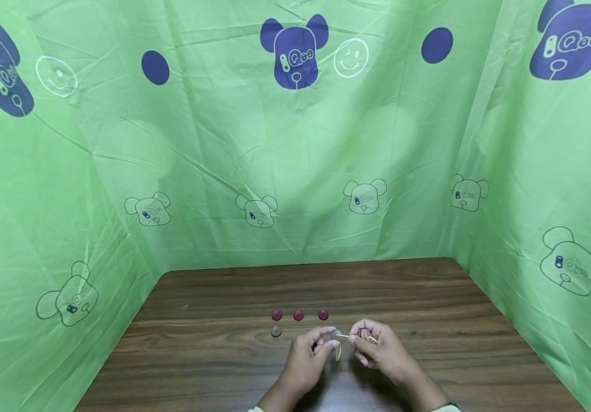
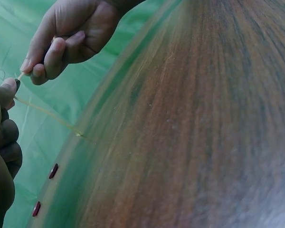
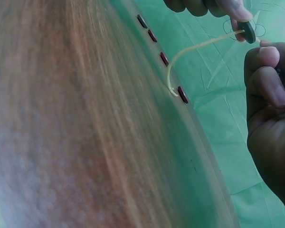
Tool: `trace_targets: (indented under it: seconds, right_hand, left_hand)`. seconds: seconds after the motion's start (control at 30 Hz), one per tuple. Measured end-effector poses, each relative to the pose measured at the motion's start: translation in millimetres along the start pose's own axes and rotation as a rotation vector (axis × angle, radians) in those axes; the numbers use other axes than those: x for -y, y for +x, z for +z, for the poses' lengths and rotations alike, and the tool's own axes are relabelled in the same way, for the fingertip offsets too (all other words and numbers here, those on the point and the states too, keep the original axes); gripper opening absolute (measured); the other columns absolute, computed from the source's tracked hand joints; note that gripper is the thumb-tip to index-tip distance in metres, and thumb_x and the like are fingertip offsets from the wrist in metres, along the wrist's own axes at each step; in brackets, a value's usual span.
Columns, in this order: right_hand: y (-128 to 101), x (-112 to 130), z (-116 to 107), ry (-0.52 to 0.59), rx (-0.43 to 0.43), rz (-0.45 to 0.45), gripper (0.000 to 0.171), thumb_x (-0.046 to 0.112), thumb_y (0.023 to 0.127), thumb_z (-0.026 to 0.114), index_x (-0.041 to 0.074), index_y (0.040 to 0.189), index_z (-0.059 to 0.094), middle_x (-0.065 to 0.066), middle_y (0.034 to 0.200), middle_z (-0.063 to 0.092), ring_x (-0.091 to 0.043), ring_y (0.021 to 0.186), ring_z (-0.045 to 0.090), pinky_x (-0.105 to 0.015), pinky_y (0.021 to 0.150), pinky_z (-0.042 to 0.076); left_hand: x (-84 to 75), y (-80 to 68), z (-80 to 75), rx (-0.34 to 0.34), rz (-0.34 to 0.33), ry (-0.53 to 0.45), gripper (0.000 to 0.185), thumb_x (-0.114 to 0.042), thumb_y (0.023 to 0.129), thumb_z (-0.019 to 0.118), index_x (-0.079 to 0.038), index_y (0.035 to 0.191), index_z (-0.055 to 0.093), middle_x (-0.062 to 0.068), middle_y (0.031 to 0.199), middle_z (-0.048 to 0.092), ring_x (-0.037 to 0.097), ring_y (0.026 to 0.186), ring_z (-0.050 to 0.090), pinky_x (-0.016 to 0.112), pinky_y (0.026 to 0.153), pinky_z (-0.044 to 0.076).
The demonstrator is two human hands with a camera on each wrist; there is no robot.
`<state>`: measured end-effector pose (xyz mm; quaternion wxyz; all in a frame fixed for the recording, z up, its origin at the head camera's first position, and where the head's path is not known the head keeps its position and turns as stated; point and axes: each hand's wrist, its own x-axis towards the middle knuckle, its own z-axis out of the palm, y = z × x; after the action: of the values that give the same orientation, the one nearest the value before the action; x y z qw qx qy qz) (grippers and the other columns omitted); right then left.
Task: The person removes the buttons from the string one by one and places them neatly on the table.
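Observation:
Between the thumb and fingertips of my left hand is a dark grey button, held above the table. A thin yellow cord passes through it, and its knotted tail hangs down on the left-hand side. My right hand pinches the cord just right of the button, its other fingers curled. Something dark, partly hidden, shows inside those right fingers in the right wrist view; I cannot tell what it is. Beyond the hands, three dark red buttons lie in a row, with another grey button nearer, below the leftmost one.
The brown wood-grain table spreads out beneath both hands. Green fabric printed with bear heads encloses its back and both sides.

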<state>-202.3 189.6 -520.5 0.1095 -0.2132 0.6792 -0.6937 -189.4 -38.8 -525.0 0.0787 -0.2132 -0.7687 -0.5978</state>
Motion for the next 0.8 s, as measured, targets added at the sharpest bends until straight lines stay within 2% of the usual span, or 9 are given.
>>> trace_targets:
  seconds: [0.33,0.63,0.8]
  right_hand:
    - [-0.4,0.5,-0.2,-0.018,0.021,0.032,0.031,0.009,0.107,0.066,-0.019,0.115,0.056,0.003,0.068,0.063,-0.002,0.053,0.051,-0.014,0.047,0.038]
    - [0.2,-1.7,0.0,-0.008,-0.009,0.011,0.028,0.009,0.108,0.065,-0.017,0.112,0.055,0.002,0.066,0.062,-0.003,0.051,0.050,-0.014,0.046,0.037]
    - [-0.3,-2.3,-0.4,0.008,-0.011,0.004,0.028,0.008,0.108,0.065,-0.017,0.112,0.054,0.001,0.067,0.061,-0.003,0.051,0.050,-0.014,0.046,0.037]
  left_hand:
    - [2.4,0.8,-2.0,-0.008,0.016,0.014,0.032,-0.022,0.100,0.079,-0.001,0.125,0.078,-0.005,0.069,0.046,-0.008,0.061,0.038,0.011,0.057,0.035]
    - [3.9,-0.2,-3.4,-0.002,0.016,0.010,0.030,-0.019,0.099,0.080,-0.002,0.125,0.078,0.004,0.067,0.049,-0.008,0.062,0.038,0.010,0.058,0.036]
    - [6.4,-0.2,-3.9,0.000,0.010,0.014,0.030,-0.020,0.100,0.080,-0.003,0.125,0.078,-0.002,0.068,0.047,-0.008,0.061,0.038,0.011,0.057,0.036]
